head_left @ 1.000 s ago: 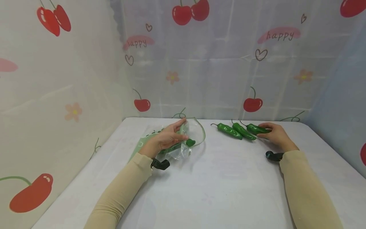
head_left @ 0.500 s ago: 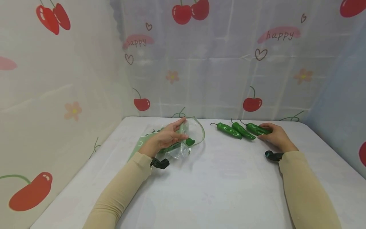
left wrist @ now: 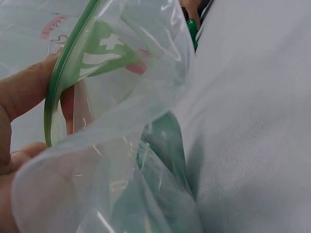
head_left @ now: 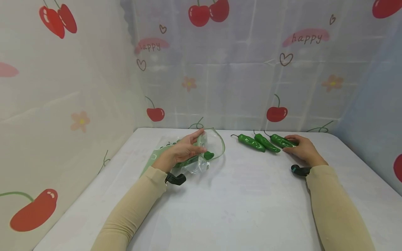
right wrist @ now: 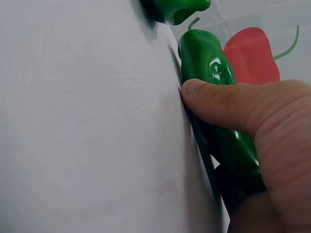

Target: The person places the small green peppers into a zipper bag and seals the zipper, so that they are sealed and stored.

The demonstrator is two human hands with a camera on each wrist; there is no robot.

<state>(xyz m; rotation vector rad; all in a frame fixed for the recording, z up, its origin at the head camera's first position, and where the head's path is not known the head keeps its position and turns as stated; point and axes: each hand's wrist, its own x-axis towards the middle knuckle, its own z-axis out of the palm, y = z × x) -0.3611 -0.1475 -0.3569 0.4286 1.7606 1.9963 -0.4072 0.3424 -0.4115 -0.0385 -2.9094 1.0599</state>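
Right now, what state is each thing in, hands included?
Zip bag: unsealed, mouth open
Left hand: gripping the bag's edge
Green item: inside the bag, partly hidden
Left pepper: lying on the table, unheld
Middle pepper: same
Right pepper: held, whole where visible
Right hand: gripping the right pepper

You have a wide stretch of bare surface [head_left: 242, 202] in front of you, between your sleeves [head_left: 132, 205]. A narrower lane runs between the bag [head_left: 196, 166], gaping toward your right, and the left pepper [head_left: 250, 143]. That one and the middle pepper [head_left: 267, 143] lie close together, obstructing a low leftward path for your right hand [head_left: 302, 149]. Behind them, the printed backdrop [head_left: 232, 90] rises at the surface's back edge.
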